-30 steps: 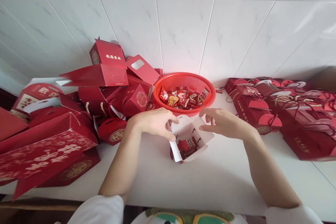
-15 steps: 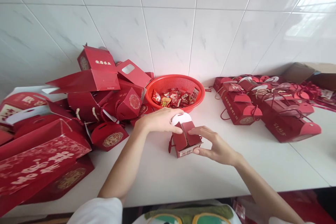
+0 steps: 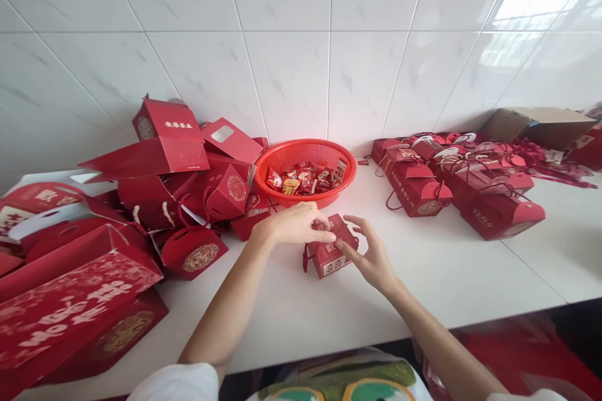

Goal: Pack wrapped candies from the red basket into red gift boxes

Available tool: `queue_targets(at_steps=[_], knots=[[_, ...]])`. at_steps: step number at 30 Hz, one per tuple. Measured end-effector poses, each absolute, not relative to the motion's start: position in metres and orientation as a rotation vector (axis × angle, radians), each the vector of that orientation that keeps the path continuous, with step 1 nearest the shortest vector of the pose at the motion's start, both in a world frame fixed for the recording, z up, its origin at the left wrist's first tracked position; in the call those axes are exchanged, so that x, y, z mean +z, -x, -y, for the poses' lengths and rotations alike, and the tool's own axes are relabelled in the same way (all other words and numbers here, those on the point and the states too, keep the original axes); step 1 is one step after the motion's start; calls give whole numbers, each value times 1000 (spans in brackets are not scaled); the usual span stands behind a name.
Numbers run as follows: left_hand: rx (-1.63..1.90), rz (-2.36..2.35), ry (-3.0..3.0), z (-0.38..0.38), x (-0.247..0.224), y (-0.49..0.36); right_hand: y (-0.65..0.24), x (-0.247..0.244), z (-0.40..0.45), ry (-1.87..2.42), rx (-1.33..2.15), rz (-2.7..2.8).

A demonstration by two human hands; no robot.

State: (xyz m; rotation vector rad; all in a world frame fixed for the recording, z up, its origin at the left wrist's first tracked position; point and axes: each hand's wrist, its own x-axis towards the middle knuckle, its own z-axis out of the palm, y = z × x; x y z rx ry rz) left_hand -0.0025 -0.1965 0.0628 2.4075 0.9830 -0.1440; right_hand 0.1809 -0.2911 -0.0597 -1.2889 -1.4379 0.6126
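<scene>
A small red gift box (image 3: pixel 329 260) with a red cord at its left side stands on the white counter, its flaps folded over the top. My left hand (image 3: pixel 291 225) reaches over the back left of the box, fingers bent and thumb meeting the lid. At the right, my right hand (image 3: pixel 371 254) has its thumb against the lid. Its fingers are spread behind the right side. Part of the lid is hidden by my hands. Just behind stands a red plastic basket (image 3: pixel 308 200) holding several wrapped snacks (image 3: pixel 305 180).
Red boxes (image 3: pixel 183 191), some with open flaps, are heaped at the left. Rows of corded red boxes (image 3: pixel 418 185) stand at the right, near a brown carton (image 3: pixel 540 122). A tiled wall (image 3: pixel 291 75) rises behind the white counter (image 3: pixel 301 319).
The box's top flaps, parted before, are now folded down with printing showing. My right hand has shifted from the box's front right corner up to the lid. The view has turned slightly right.
</scene>
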Motion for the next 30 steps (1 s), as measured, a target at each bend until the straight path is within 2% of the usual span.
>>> queue_targets(at_steps=[5,13,19,22,25,30], knots=[[-236,-1076,-2376,199,60,0,-197,-58,279,1374,890,1347],[-265,-1059,-2337,200,60,0,-216,-40,261,1433,1112,1407],[-193,-1018,-2280,195,55,-5,-212,-6,272,1102,1282,1138],[-161,-987,-2275,192,53,-5,-197,-1,274,1193,1182,1376],[-196,-901,-2317,187,50,-2,-183,-5,272,1342,932,1621],[-205,-816,-2431,178,45,4,-178,-6,273,1444,720,1776]])
